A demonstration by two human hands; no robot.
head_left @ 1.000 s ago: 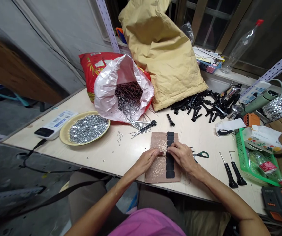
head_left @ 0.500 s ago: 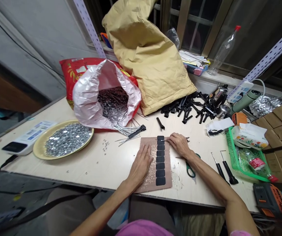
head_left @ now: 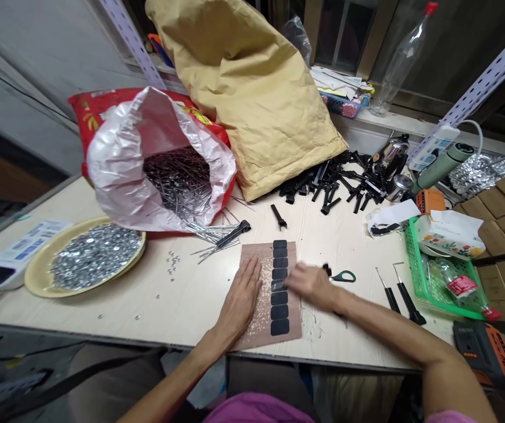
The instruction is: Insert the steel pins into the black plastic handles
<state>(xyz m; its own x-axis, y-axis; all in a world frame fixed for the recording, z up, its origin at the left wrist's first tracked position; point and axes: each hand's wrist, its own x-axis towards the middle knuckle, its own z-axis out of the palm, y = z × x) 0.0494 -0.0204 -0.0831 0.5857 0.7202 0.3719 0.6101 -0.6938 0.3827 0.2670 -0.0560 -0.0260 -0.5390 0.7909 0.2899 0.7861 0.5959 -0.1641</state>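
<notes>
A brown sheet lies near the table's front edge, one side covered in pale specks. Several black rounded rectangular pads run down it in a column. My left hand rests flat on the speckled side, fingers stretched out. Over the sheet's right edge my right hand, smeared by motion, is closed on a slim tool with a black end; its metal tip is near a middle pad. Green-handled scissors lie partly hidden under my right forearm.
To the left are a dish of metal washers and an open red bag of metal rods. Black plastic parts are heaped behind. Two black-handled tools and a green basket stand right. A paper sack leans at the back.
My right hand has moved down the column toward me, from the top pad to the middle ones. The left hand stays flat on the sheet. The view has shifted slightly.
</notes>
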